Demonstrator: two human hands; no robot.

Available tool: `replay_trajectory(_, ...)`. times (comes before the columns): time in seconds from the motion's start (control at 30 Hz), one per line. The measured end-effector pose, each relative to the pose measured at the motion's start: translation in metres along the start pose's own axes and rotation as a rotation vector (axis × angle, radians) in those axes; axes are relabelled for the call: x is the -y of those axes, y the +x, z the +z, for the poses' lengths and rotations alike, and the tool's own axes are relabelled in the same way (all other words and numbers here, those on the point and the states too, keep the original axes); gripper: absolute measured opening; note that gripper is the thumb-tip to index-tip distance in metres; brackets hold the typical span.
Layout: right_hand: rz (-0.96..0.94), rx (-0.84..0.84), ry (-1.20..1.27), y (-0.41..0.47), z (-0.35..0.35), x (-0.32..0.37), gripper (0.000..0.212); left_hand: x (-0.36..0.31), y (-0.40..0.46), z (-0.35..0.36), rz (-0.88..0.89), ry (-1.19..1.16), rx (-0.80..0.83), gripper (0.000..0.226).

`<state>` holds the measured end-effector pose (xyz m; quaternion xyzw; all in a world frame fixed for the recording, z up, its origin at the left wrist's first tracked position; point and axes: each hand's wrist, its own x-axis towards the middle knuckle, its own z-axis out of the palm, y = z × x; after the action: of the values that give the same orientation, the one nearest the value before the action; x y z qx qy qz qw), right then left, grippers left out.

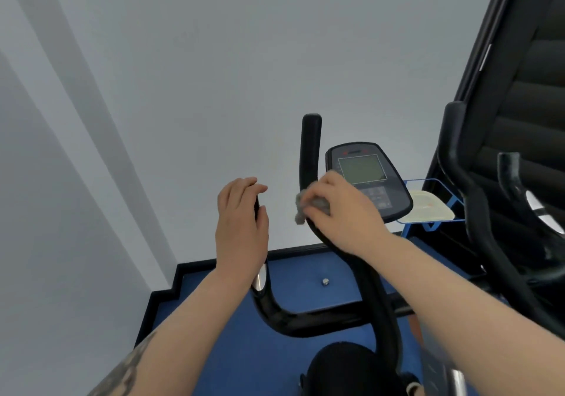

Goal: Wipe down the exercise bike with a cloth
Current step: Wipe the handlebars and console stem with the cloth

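Grey cloth [308, 207] clamped in right hand [339, 212] on right handlebar [310, 148], left of console [367, 178]; left hand [241, 221] grips left handlebar [266, 291]. Best wrap fully, stroke upward.

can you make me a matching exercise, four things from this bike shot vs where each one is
Things:
1. cloth
2. left hand
3. console
4. tray

Places:
A. right of the console
B. on the left handlebar
C. under the right hand, on the right handlebar
D. behind the right hand

Pairs: 1-C, 2-B, 3-D, 4-A
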<state>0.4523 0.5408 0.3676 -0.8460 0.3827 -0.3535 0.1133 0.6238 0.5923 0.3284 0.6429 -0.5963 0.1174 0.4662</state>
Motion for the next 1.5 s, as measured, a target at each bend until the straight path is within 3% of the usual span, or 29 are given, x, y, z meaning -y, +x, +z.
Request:
replay_trajectory(0.07, 0.049, -0.038, 0.019, 0.012, 0.005, 0.006, 0.019, 0.0, 0.001, 0.0, -0.006, 0.002, -0.001, 0.036)
replay_trajectory(0.17, 0.028, -0.056, 0.029, -0.002, 0.012, 0.008, 0.011, 0.0, 0.001, 0.001, -0.016, -0.013, -0.001, 0.039)
replay_trajectory(0.27, -0.075, 0.033, -0.008, -0.016, 0.005, -0.002, 0.012, 0.0, 0.001, 0.001, -0.035, -0.031, -0.021, 0.038)
replay_trajectory(0.47, -0.038, -0.053, 0.071, -0.002, 0.013, 0.001, 0.009, 0.001, 0.0, 0.004, -0.056, -0.014, -0.027, 0.036)
replay_trajectory(0.6, -0.095, 0.029, 0.062, -0.008, 0.005, -0.009, 0.013, 0.001, 0.0, 0.004, -0.062, -0.03, -0.037, 0.035)
replay_trajectory(0.77, 0.026, -0.136, 0.155, 0.023, 0.016, 0.002, 0.011, 0.002, -0.001, 0.004, -0.06, -0.045, -0.026, 0.035)
replay_trajectory(0.93, -0.062, 0.0, 0.072, 0.019, 0.004, -0.004, 0.011, 0.002, -0.001, 0.004, -0.064, -0.039, -0.033, 0.036)
replay_trajectory(1.07, -0.125, -0.27, 0.124, 0.056, -0.007, 0.005, 0.012, 0.003, -0.002, 0.003, -0.054, -0.036, -0.025, 0.036)
replay_trajectory(1.23, -0.081, -0.185, 0.095, 0.036, 0.016, -0.018, 0.006, 0.002, 0.0, 0.005, -0.058, -0.033, -0.037, 0.036)
replay_trajectory(1.4, -0.134, -0.331, 0.135, 0.064, 0.001, -0.006, 0.007, 0.003, 0.0, 0.005, -0.062, -0.04, -0.037, 0.036)
replay_trajectory(1.5, -0.107, -0.253, 0.044, 0.045, 0.011, -0.003, 0.012, 0.003, 0.0, 0.005, -0.068, -0.039, -0.038, 0.036)
